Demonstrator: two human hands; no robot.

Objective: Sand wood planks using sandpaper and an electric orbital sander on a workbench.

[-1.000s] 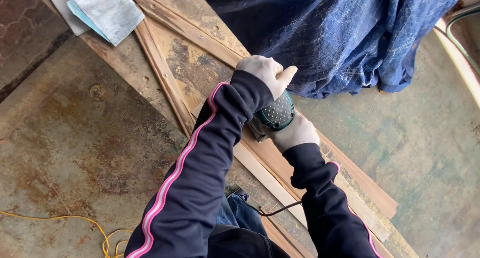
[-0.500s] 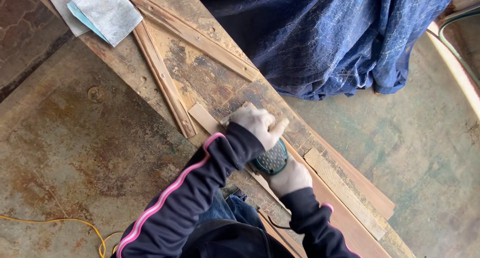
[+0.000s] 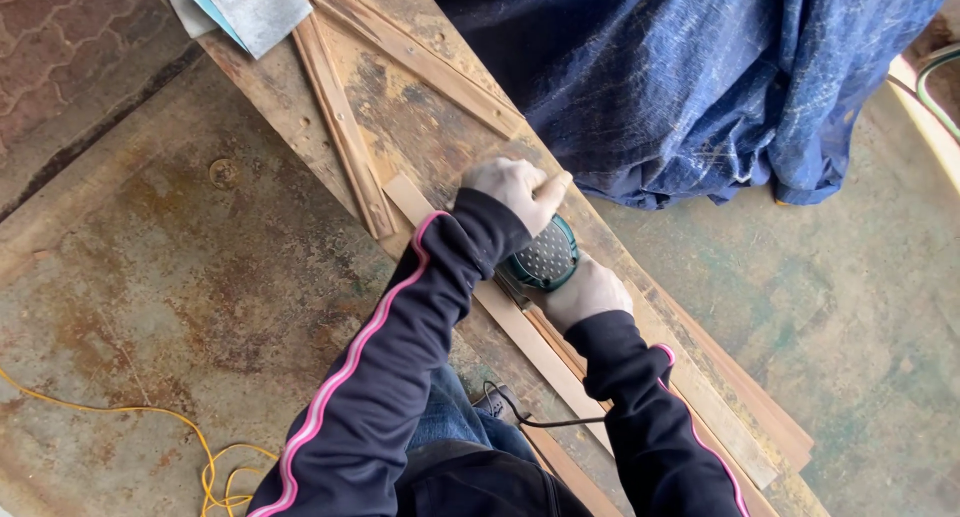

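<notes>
Both hands grip a green electric sander (image 3: 547,258) with a dotted top. My left hand (image 3: 515,191) is wrapped over its far side, thumb stretched out. My right hand (image 3: 590,292) clasps its near side. The sander rests on a pale thin wooden strip (image 3: 520,327) that lies along a worn wooden workbench (image 3: 400,117). Both arms wear dark sleeves with a pink stripe. The sander's base is hidden under my hands.
Sheets of sandpaper (image 3: 250,2) lie at the bench's far end beside two narrow wooden battens (image 3: 340,127). A blue tarp (image 3: 700,77) covers something behind the bench. A yellow cord (image 3: 200,447) lies on the rusty floor, and a black cord (image 3: 545,420) trails near my knee.
The sander and both hands slid toward me along the strip half a second ago, then moved back away along it. The grip is unchanged.
</notes>
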